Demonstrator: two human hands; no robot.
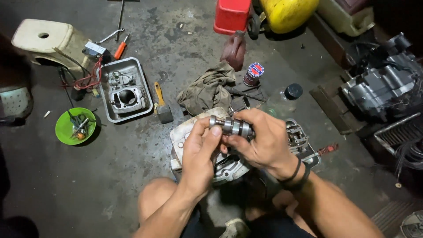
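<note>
Now both hands meet in the middle of the frame around a short metal shaft (230, 126) with lobes and a round end (it looks like a camshaft). The left hand (200, 152) is closed on the shaft's left end, thumb and fingers pinching it. The right hand (262, 141) is wrapped around the other end, fingers curled over the top, so that part of the shaft is hidden. The shaft is held in the air, just above a pale engine cover (185, 136) that lies on the concrete floor (110, 176).

To handle such a part well, I think a firm grip at both ends is right, with the fingers kept off the polished lobes, and the shaft turned slowly so each surface can be checked in the weak light.

In the left part of the frame a metal tray (143, 88) holds a cylinder block (127, 99), and a green bowl (66, 128) with small parts sits lower left. A dirty rag (207, 90) lies above the hands, near a hammer (162, 105).
</note>
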